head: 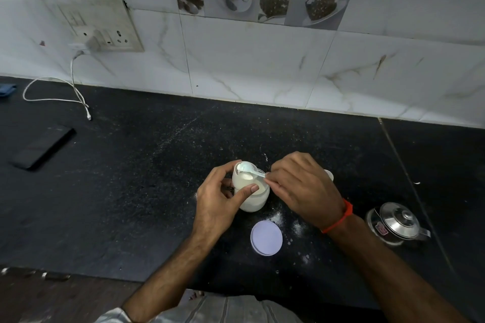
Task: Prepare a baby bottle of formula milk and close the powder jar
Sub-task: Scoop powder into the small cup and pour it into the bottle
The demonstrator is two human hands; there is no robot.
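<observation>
My left hand (217,199) grips a small white baby bottle (242,178) and holds it tilted right over the open powder jar (256,199), which has white powder inside. My right hand (301,186) pinches the handle of a white plastic scoop (248,167); the scoop's bowl, with powder in it, sits at the bottle's mouth. The jar's round white lid (266,237) lies flat on the black counter (131,191), just in front of the jar. A small white part (329,174) shows behind my right hand, mostly hidden.
A steel pot with a lid (399,223) stands to the right. Spilled powder (278,217) dots the counter near the lid. A black phone (43,147) and a white charger cable (76,94) lie far left, under a wall socket (102,34). The tiled wall runs behind.
</observation>
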